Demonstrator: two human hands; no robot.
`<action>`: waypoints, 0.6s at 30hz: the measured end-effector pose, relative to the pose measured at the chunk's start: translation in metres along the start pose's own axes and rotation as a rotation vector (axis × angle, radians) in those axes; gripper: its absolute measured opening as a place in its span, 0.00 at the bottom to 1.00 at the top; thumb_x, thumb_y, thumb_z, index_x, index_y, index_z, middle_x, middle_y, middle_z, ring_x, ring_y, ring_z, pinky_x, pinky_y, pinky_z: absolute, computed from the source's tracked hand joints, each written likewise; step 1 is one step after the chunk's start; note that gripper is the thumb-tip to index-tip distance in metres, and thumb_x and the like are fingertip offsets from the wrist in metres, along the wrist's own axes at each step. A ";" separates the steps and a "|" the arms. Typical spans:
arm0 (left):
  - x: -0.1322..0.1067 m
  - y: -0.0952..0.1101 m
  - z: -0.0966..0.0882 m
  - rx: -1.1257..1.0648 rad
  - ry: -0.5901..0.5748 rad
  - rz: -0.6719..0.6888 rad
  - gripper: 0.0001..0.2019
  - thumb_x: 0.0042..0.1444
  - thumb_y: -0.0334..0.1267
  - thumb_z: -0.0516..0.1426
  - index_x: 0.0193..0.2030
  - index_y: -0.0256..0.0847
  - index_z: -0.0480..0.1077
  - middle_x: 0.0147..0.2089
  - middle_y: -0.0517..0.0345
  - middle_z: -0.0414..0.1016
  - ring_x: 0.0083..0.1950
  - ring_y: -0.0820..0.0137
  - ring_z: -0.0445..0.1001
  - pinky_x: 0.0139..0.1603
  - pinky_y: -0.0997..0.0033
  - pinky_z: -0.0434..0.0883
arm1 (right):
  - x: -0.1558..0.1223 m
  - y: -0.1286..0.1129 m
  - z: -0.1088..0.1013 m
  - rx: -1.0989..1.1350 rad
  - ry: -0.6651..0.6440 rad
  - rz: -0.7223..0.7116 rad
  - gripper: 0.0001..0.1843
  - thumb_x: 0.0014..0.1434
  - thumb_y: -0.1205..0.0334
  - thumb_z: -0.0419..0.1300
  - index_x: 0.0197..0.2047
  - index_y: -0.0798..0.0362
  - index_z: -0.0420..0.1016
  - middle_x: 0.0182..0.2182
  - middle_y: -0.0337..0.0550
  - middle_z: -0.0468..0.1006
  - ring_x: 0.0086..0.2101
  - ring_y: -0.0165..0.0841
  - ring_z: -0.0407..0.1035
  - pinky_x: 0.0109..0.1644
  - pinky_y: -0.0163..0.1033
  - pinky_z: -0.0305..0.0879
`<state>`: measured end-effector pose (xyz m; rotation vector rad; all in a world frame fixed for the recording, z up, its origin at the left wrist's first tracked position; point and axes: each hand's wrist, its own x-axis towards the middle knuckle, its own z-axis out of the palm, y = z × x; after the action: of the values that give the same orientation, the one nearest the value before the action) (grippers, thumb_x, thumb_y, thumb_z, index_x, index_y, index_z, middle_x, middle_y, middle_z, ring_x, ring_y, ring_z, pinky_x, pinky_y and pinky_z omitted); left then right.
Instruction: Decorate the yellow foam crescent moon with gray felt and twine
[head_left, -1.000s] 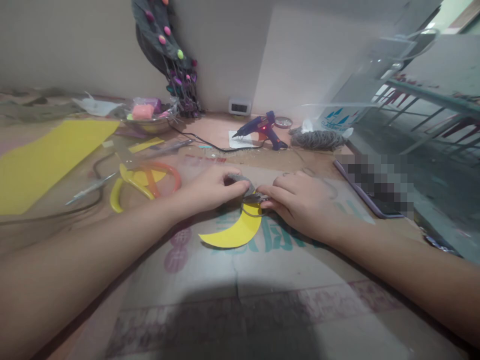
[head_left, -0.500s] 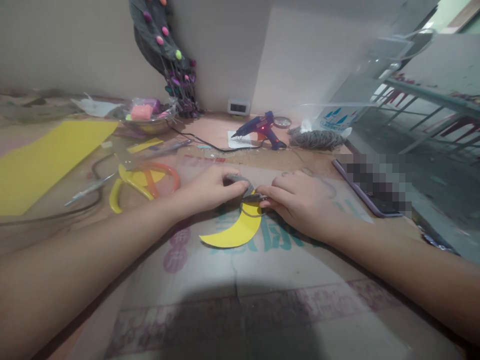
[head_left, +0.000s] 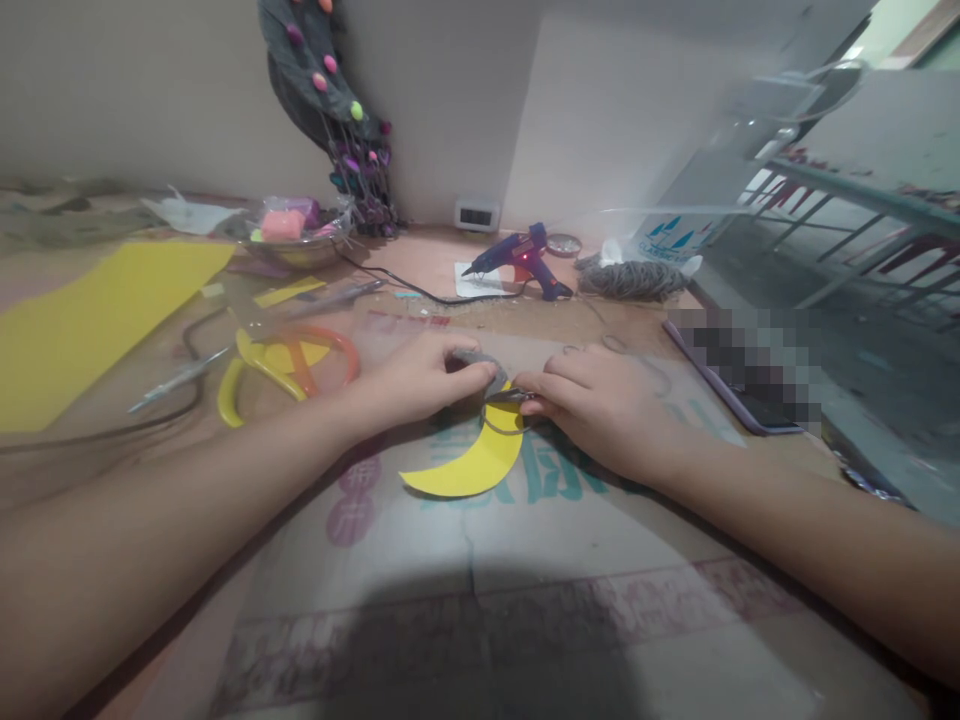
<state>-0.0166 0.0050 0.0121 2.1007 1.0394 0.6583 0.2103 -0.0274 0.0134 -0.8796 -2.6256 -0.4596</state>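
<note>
A yellow paper crescent (head_left: 491, 452) lies on the printed plastic-covered board, its lower tip pointing left. Grey yarn (head_left: 501, 428) wraps its upper end and droops in a loose loop across the yellow paper. The wrapped end is pinched between the thumb and fingers of my left hand (head_left: 431, 378). Close by on the right, my right hand (head_left: 600, 402) is closed, thumb and index finger pinching the yarn beside the crescent. Part of the wrapped end is hidden behind my left fingers.
A blue hot glue gun (head_left: 517, 255) with a lit red light rests at the back. Scissors (head_left: 289, 358) lie left, near a yellow sheet (head_left: 97, 320). A grey yarn skein (head_left: 637, 277) and a phone (head_left: 731, 385) are on the right. A bowl (head_left: 292, 252) stands at back left.
</note>
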 end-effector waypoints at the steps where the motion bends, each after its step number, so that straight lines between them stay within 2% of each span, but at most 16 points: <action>1: 0.000 0.000 0.000 -0.001 0.001 -0.001 0.14 0.57 0.43 0.53 0.24 0.39 0.65 0.22 0.63 0.67 0.26 0.74 0.64 0.27 0.73 0.57 | 0.000 -0.001 -0.001 0.006 0.012 0.003 0.16 0.68 0.56 0.52 0.45 0.56 0.77 0.27 0.42 0.73 0.29 0.33 0.64 0.33 0.39 0.49; 8: 0.001 0.001 0.000 -0.003 0.001 -0.013 0.15 0.58 0.44 0.52 0.25 0.38 0.66 0.24 0.62 0.69 0.27 0.74 0.66 0.27 0.74 0.59 | 0.003 -0.003 -0.007 0.032 0.109 0.044 0.19 0.68 0.55 0.49 0.45 0.59 0.76 0.28 0.46 0.74 0.30 0.34 0.65 0.34 0.38 0.54; 14: 0.000 -0.003 0.001 -0.117 0.008 -0.039 0.14 0.59 0.45 0.53 0.26 0.38 0.65 0.23 0.63 0.67 0.25 0.75 0.66 0.24 0.76 0.59 | 0.001 0.000 -0.005 0.095 0.058 0.104 0.18 0.68 0.55 0.49 0.46 0.59 0.74 0.30 0.47 0.75 0.33 0.36 0.67 0.36 0.39 0.56; 18: -0.001 -0.003 -0.001 -0.227 -0.006 -0.067 0.16 0.59 0.49 0.54 0.28 0.38 0.65 0.23 0.64 0.66 0.23 0.76 0.64 0.21 0.77 0.58 | 0.001 -0.001 -0.006 0.283 0.052 0.227 0.16 0.62 0.52 0.58 0.44 0.57 0.74 0.32 0.45 0.77 0.31 0.34 0.69 0.35 0.37 0.59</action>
<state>-0.0194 0.0057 0.0098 1.8637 0.9787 0.7025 0.2102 -0.0307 0.0188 -1.0358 -2.4256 -0.0493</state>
